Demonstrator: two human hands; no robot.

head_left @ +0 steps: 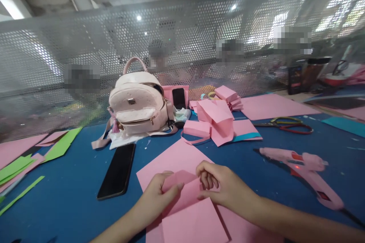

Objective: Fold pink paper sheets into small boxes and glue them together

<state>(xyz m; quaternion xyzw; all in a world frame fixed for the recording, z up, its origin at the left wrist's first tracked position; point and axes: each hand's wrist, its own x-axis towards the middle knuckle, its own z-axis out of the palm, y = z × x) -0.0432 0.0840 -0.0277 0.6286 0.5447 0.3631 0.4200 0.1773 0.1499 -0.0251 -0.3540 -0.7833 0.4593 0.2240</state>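
Between my hands is a folded piece of pink paper [186,194], raised off a larger pink sheet [176,155] that lies on the blue table. My left hand [163,193] grips its left side, thumb on top and fingers behind. At its right edge my right hand [218,184] pinches the paper, with the fingers curled. Just below, nearer to me, lies another flat pink paper piece [196,223], partly over the large sheet. A pink glue gun [302,171] with a small red light rests to the right, its nozzle toward the left.
A black phone [117,171] lies left of my hands, before a cream backpack [139,102]. Pink paper boxes and folded pieces [215,117] sit ahead, with scissors [288,124] to their right. Green paper strips [61,146] lie far left. A perforated metal screen [185,26] stands behind.
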